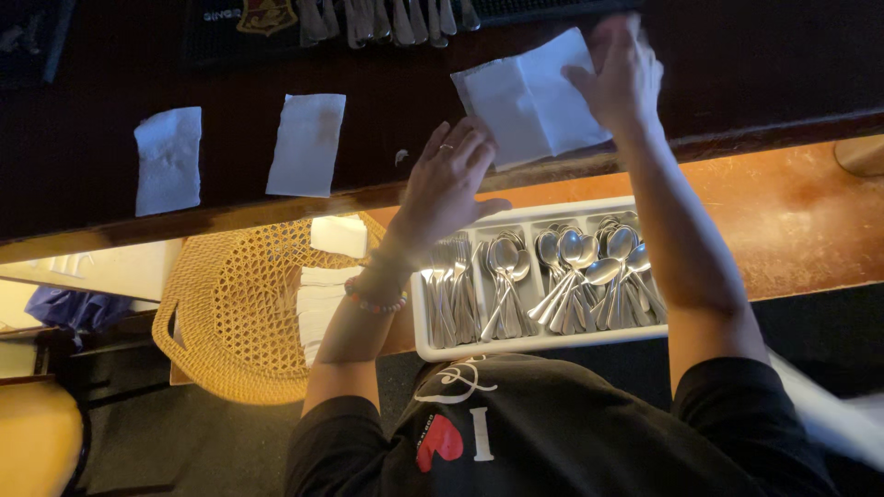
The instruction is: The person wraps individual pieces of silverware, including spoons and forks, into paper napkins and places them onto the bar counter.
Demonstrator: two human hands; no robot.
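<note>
A white paper napkin (pixel 525 97) lies spread on the dark wooden counter (pixel 737 64). My right hand (pixel 622 74) presses on its right edge with fingers apart. My left hand (pixel 451 179), wearing a ring and a beaded bracelet, rests at the napkin's lower left corner by the counter's edge. Neither hand grips anything. Below the hands sits a white cutlery tray (pixel 516 345) with several spoons (pixel 575 267) and forks (pixel 451 294) in its compartments.
Two folded white napkins (pixel 168 158) (pixel 307 143) lie further left on the counter. Several pieces of cutlery (pixel 387 20) rest on a dark mat at the far edge. A woven basket (pixel 239 308) with stacked napkins (pixel 322 299) stands lower left, beside a lower wooden ledge (pixel 792 221).
</note>
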